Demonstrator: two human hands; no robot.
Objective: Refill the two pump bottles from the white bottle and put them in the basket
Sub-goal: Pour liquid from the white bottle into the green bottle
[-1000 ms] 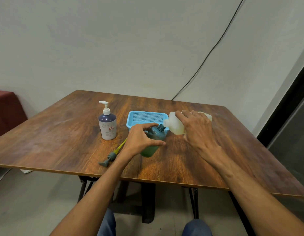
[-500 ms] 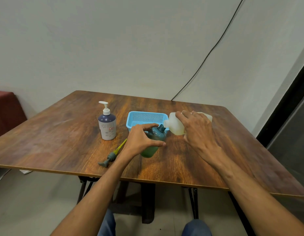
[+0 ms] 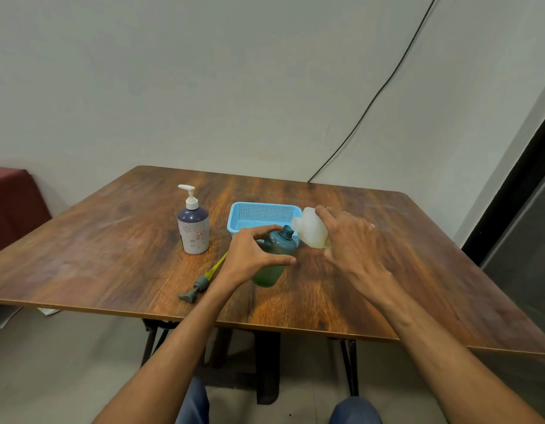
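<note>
Gripping the teal translucent plastic bottle [image 3: 269,273] at centre frame: the left hand [image 3: 253,258], fingers and thumb curled round the body. The bottle's base rests on the brown wood-grain table [image 3: 97,255]. Its threaded neck is uncapped and points up and to the right, and greenish liquid shows in the lower part.

Right of centre: a white translucent plastic bottle [image 3: 311,229], tipped on its side with its mouth just beside the teal neck. Whether liquid is passing cannot be told. The right hand [image 3: 353,243] holds it from the near side, fingers wrapped over its body.

Just behind both bottles: a light blue perforated plastic basket [image 3: 259,214], rectangular, standing on the table.

Left of centre: a purple-and-white pump bottle [image 3: 193,231], upright with its white pump fitted, apart from the basket.

Lower left of the hands: a grey pump head with yellow dip tube [image 3: 198,286], lying flat on the table, the tube running under the left wrist.

Upper right: a black cable [image 3: 372,99] running down the pale wall to the table's far edge.

Far left edge: a dark red object [image 3: 11,203], only partly seen.
</note>
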